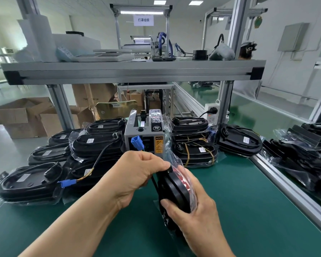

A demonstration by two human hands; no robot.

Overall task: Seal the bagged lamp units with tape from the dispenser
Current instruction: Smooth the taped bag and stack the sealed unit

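Lamp [174, 191], black and inside a clear bag [175, 157], is held on edge over the green surface [244, 201], in the middle foreground. The right hand [198, 216] curls round its near lower rim, thumb on the black back. The left hand [137, 175] grips its top, fingers closed on the bag's mouth. Just behind stands the dispenser [144, 134], with stacks [93, 145] of bagged lamps on either side.

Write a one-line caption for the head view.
Left hand and right hand grip a bagged lamp unit on edge on the green mat, in front of the tape dispenser flanked by stacked units.
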